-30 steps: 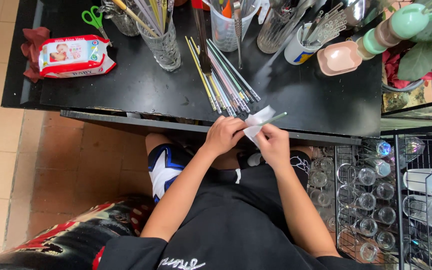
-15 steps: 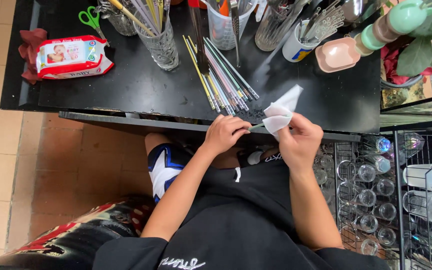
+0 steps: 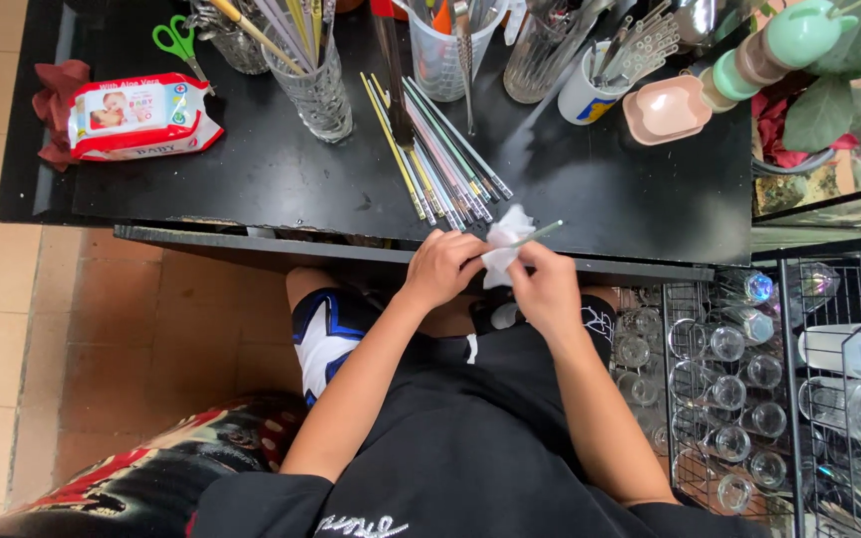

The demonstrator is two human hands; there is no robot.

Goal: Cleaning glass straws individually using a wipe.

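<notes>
A thin straw (image 3: 538,235) is held at the front edge of the black table (image 3: 281,189), wrapped along most of its length in a crumpled white tissue (image 3: 503,242). Only the straw's far tip shows, pointing up and to the right past the tissue.

The left hand (image 3: 442,267) is closed around the near end of the tissue and straw, fingers curled. The right hand (image 3: 548,286) pinches the tissue from the other side, thumb and fingers pressed on it — both hands touch the tissue and sit just beside each other above the person's lap.

Directly behind the hands, a bundle of straws (image 3: 440,159) in mixed colours lies flat on the table, fanned slightly toward the front edge. Behind the bundle stand several containers: a ribbed glass (image 3: 319,95) holding more straws, a clear measuring cup (image 3: 442,62) and a white cup (image 3: 590,95) with utensils. A pink dish (image 3: 666,110) sits to the right of these.

At the table's left end lie a red-and-white pack of wipes (image 3: 142,115) and green-handled scissors (image 3: 179,40).

To the right of the person, a wire rack (image 3: 779,399) holds rows of upturned glasses — it stands below table level.
</notes>
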